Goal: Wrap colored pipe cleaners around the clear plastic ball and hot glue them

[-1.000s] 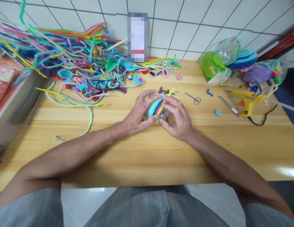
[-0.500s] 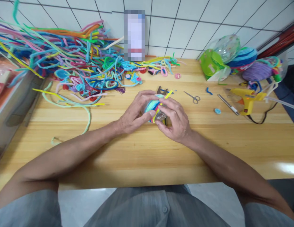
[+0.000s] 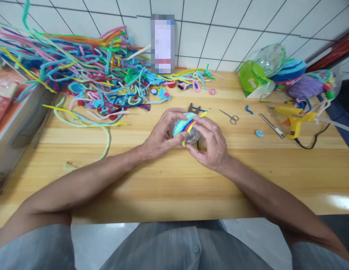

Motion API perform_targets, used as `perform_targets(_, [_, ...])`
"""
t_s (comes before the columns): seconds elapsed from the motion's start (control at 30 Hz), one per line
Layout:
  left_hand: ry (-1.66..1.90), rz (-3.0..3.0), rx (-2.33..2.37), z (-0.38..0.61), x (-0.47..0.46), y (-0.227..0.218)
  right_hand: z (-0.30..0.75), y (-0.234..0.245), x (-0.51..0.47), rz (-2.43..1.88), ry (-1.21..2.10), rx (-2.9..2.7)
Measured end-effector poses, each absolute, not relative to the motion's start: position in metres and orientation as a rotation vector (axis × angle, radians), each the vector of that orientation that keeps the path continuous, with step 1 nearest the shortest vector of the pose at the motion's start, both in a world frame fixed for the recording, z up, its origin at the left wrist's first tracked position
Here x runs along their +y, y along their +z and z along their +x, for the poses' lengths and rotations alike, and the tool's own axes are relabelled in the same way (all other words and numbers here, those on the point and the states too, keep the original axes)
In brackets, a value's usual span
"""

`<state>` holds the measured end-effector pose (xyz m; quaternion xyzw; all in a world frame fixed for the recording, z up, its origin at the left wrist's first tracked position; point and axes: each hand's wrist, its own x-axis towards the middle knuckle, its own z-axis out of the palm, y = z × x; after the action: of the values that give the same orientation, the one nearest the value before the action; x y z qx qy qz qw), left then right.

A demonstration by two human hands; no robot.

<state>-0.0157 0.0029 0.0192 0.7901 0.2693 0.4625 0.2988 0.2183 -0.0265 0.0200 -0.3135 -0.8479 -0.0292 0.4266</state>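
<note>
Both my hands close round a small ball (image 3: 184, 127) wrapped in bands of light blue, dark blue, red and yellow pipe cleaner, with a clear shiny part showing on its right. My left hand (image 3: 162, 135) cups its left side, thumb underneath. From the right, my right hand (image 3: 210, 141) grips it, fingers curled over the top. A loose yellow pipe cleaner end (image 3: 201, 114) sticks out above the ball. The ball sits just above the wooden table (image 3: 174, 183), near its middle.
A big tangle of coloured pipe cleaners (image 3: 78, 75) covers the back left. Pliers (image 3: 193, 108), small scissors (image 3: 229, 117), a metal tool (image 3: 271, 126) and a yellow glue gun (image 3: 294, 119) with its cord lie to the right. Bags of craft material (image 3: 272, 71) stand at the back right.
My fingers have shifted slightly round the ball, turning it a little; the yellow end now points more to the right. Nothing else on the table has moved.
</note>
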Motion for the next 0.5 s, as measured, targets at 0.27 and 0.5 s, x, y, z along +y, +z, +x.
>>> perform_targets(0.27, [1.233, 2.136, 0.730, -0.0140, 0.0040, 0.0184, 0.2215, 0.0196, -0.0229, -0.781, -0.126, -2.135])
perform_targets(0.5, [1.245, 2.129, 0.721, -0.0158, 0.0015, 0.0237, 0.2190, 0.0181, -0.0241, -0.730, -0.157, -2.118])
